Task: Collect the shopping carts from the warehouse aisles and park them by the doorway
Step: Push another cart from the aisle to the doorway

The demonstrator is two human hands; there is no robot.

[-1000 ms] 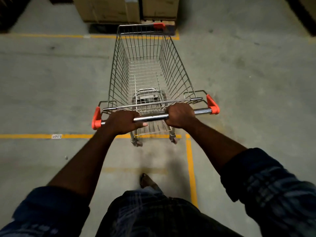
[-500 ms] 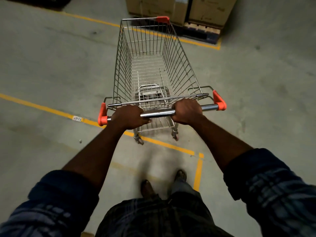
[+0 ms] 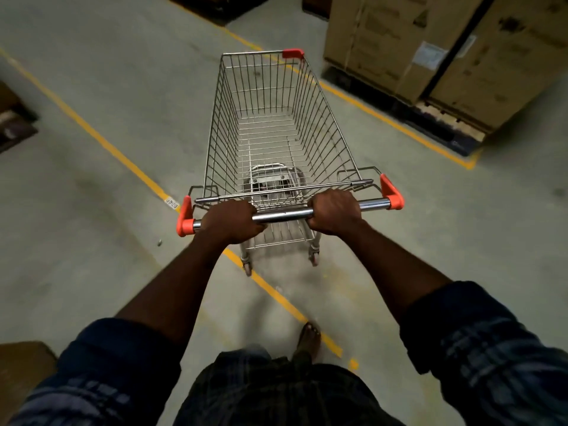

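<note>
An empty wire shopping cart point(image 3: 276, 124) with orange corner caps stands straight ahead of me on the concrete floor. Its chrome handle bar point(image 3: 287, 215) runs across the middle of the view. My left hand point(image 3: 230, 221) is closed around the bar near its left end. My right hand point(image 3: 333, 210) grips the bar right of centre. The cart's rear wheels show below the bar; the front wheels are hidden under the basket.
Large cardboard boxes point(image 3: 430, 47) on a pallet point(image 3: 442, 130) stand at the upper right, close to the cart's front right corner. Yellow floor lines point(image 3: 101, 139) cross diagonally. Dark pallets sit at the left edge point(image 3: 12, 124); a brown box corner point(image 3: 21, 370) is at bottom left.
The cart and my view have swung to the left: the boxes that were straight ahead have slid to the upper right, and the yellow lines now run diagonally. Both hands kept their grip.
</note>
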